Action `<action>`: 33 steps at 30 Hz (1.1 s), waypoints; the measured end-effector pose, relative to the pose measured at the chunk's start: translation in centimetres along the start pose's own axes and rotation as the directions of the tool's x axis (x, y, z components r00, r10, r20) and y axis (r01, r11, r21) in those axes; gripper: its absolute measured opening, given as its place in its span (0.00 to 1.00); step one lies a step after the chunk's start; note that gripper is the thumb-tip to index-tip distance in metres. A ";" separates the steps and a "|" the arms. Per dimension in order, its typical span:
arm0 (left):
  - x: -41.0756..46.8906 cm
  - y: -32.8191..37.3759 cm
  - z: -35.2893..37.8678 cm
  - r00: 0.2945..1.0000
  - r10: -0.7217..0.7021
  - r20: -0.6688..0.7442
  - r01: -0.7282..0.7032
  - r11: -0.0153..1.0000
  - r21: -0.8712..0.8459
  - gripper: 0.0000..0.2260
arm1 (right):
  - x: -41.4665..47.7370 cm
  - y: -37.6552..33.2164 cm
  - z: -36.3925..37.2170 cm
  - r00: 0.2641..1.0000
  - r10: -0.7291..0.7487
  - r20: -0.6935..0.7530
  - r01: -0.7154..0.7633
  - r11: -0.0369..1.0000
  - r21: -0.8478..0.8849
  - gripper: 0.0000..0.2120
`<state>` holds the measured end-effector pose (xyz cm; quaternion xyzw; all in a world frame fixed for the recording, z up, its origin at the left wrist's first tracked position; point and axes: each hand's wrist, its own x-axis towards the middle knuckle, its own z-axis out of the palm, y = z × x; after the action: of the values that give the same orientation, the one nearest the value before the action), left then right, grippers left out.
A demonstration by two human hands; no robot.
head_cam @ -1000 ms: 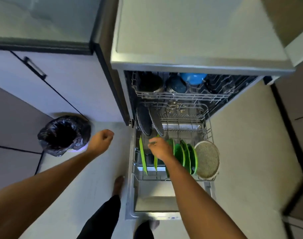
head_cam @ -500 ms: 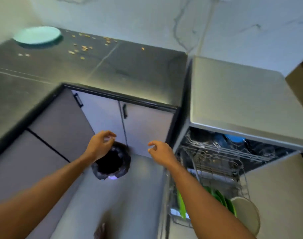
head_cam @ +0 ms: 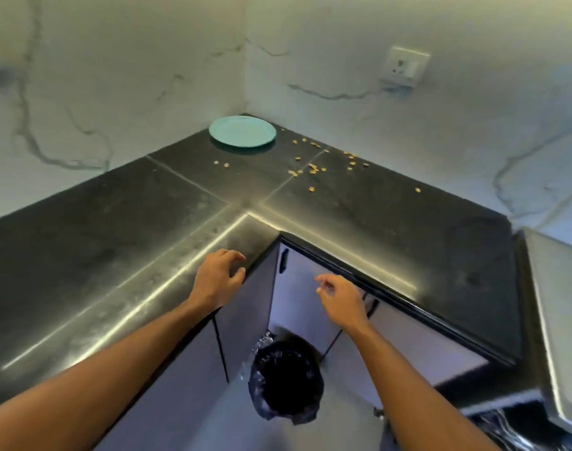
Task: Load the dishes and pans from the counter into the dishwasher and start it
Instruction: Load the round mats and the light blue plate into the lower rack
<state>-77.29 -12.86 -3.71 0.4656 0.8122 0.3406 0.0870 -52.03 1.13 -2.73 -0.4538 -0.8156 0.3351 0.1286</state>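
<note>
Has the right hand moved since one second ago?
Yes. The right hand came out of the dishwasher and is now to its left, in front of the cabinet door.

Turquoise plate (head_cam: 242, 131) on black surface (head_cam: 122, 229); tan crumbs (head_cam: 313, 169) scattered; white grey-veined marble wall (head_cam: 115, 76); black bin liner (head_cam: 286, 379); pale lilac cabinet doors (head_cam: 297, 307).

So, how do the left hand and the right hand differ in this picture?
The left hand is over the edge of the dark counter; the right hand hangs off it, in front of the cabinet door. The left hand is nearer the teal plate than the right hand. Both are loosely curled and hold nothing.
</note>
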 end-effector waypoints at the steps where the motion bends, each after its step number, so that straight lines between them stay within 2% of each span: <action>1: 0.9 -0.9 -0.2 0.999 -0.042 -0.018 0.042 0.999 0.014 0.14 | 1.7 -0.8 0.6 1.000 -0.029 -0.012 0.029 1.000 -0.003 0.14; 5: 4.4 -3.2 0.2 0.987 -0.152 -0.062 0.155 0.987 0.050 0.15 | 7.8 -3.1 2.4 0.994 -0.097 -0.044 0.097 0.995 0.012 0.14; 10: 11.4 -5.4 0.7 0.973 -0.213 -0.094 0.217 0.975 0.037 0.18 | 16.4 -5.8 4.8 0.983 -0.161 -0.090 0.165 0.986 0.037 0.12; 13: 17.0 -6.4 1.2 0.958 -0.241 -0.156 0.251 0.967 0.051 0.22 | 22.2 -7.0 6.9 0.978 -0.200 -0.059 0.205 0.975 0.084 0.13; 15: 20.3 -7.3 1.7 0.951 -0.264 -0.164 0.278 0.958 0.071 0.21 | 25.4 -7.9 8.3 0.980 -0.196 -0.042 0.200 0.972 0.125 0.14; 19: 27.4 -9.2 3.1 0.936 -0.301 -0.181 0.329 0.931 0.154 0.20 | 33.0 -9.8 10.6 0.975 -0.208 -0.076 0.214 0.974 0.079 0.14; 22: 31.3 -10.1 3.9 0.904 -0.355 -0.239 0.402 0.895 0.193 0.23 | 38.2 -10.9 11.5 0.965 -0.223 -0.139 0.234 0.970 0.066 0.14; 28: 37.5 -11.4 4.8 0.829 -0.446 -0.338 0.535 0.808 0.245 0.34 | 48.2 -13.6 12.9 0.972 -0.157 -0.172 0.159 0.987 -0.005 0.27; 33: 38.4 -11.9 4.6 0.805 -0.477 -0.354 0.582 0.752 0.311 0.40 | 56.8 -16.8 13.8 0.982 -0.056 -0.178 0.054 0.998 -0.015 0.32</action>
<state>-104.61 16.66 -7.93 0.1747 0.9673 0.1824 -0.0216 -101.67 36.03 -7.22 -0.4601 -0.8146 0.2854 0.2081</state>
